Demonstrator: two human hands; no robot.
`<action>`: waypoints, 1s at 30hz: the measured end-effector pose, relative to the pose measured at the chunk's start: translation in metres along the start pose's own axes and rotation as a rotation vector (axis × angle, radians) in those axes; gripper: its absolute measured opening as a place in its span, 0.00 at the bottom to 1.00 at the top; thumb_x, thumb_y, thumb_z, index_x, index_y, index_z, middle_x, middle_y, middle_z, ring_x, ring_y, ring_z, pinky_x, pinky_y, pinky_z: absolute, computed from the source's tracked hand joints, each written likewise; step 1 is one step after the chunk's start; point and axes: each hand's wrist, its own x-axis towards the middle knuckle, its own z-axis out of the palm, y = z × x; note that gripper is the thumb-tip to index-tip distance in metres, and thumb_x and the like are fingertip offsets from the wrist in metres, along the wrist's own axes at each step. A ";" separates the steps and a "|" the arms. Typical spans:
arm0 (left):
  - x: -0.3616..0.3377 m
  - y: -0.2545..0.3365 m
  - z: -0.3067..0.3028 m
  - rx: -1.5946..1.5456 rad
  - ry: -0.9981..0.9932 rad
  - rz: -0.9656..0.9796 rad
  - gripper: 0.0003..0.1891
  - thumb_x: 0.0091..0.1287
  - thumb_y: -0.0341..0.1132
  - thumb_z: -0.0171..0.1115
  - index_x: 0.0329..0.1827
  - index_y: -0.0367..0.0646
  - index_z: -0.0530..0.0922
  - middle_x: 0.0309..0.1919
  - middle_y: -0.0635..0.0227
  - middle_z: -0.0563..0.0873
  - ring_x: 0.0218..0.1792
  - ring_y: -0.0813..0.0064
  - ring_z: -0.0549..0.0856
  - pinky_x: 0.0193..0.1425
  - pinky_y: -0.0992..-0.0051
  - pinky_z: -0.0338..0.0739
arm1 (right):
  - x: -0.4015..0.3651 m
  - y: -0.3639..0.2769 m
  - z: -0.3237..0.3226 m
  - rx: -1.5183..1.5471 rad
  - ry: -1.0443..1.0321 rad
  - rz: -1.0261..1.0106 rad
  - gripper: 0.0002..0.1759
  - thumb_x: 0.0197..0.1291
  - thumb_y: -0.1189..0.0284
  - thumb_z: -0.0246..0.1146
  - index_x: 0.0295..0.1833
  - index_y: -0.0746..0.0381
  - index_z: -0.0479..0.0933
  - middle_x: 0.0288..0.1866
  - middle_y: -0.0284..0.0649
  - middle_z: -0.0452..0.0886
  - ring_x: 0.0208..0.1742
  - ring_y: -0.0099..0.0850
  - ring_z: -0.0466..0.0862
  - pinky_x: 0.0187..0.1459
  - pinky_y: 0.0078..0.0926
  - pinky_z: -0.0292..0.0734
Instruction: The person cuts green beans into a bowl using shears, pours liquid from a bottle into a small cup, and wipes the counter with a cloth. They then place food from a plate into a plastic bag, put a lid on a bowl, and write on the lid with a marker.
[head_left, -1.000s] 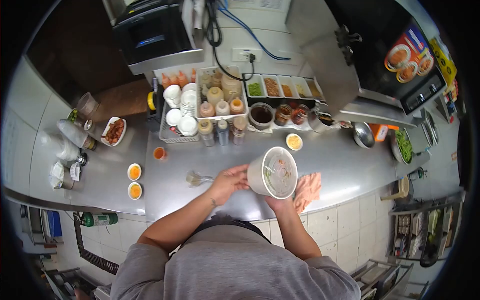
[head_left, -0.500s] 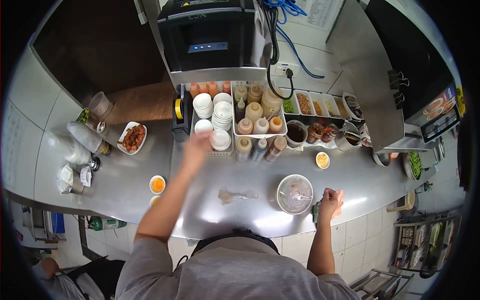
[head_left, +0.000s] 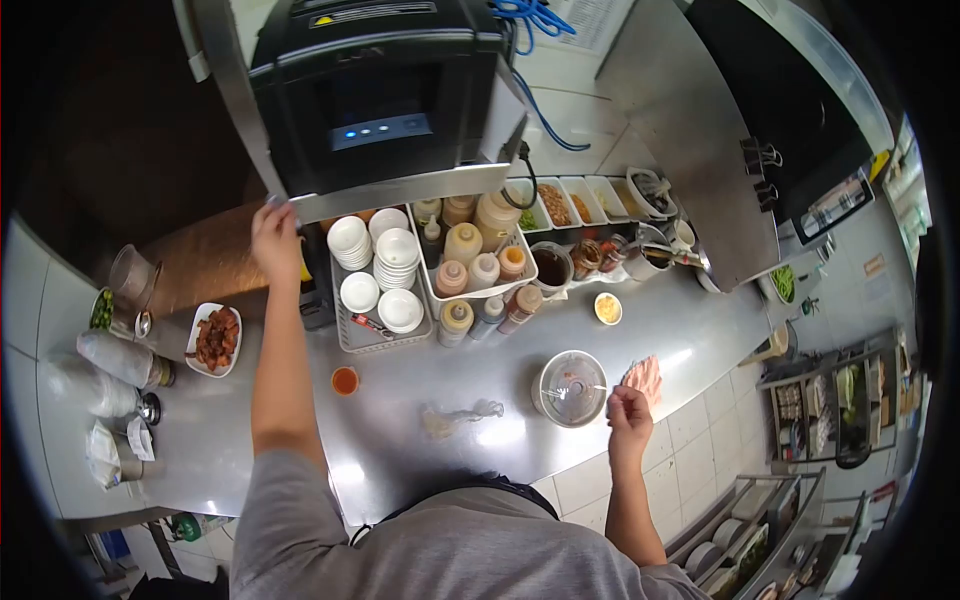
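My left hand [head_left: 273, 243] is raised at the left end of the metal shelf edge, under the black printer [head_left: 375, 110]. Its fingers are bent together, with a small pale bit at the tips that I cannot make out. Fingers curled closed, my right hand [head_left: 630, 415] is just right of a clear-lidded round bowl [head_left: 570, 385]; what lies inside its grip is hidden. A pink cloth [head_left: 645, 376] lies behind that hand. On the counter between my arms are crumpled clear plastic [head_left: 460, 418] and a small cup of orange-red sauce [head_left: 345, 380].
A grey basket [head_left: 385, 343] holds stacked white dishes [head_left: 397, 255]. Beside it, squeeze bottles [head_left: 463, 243] fill a white basket, with several more in front. Further right are a dark sauce tub [head_left: 550, 268] and topping trays [head_left: 555, 203]. A dish of browned meat [head_left: 215, 338] sits left.
My left hand has moved from the white dishes up and left to the shelf edge. My right hand has shifted from the cloth toward the bowl. The view has turned, and the orange-red cup shows.
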 end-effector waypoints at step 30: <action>-0.365 0.255 0.031 -0.737 -0.918 -1.038 0.08 0.68 0.32 0.60 0.38 0.44 0.68 0.33 0.69 0.78 0.31 0.78 0.81 0.37 0.77 0.81 | 0.063 0.044 -0.001 0.300 -0.683 -0.046 0.11 0.50 0.80 0.68 0.37 0.63 0.74 0.36 0.36 0.80 0.35 0.21 0.78 0.38 0.19 0.75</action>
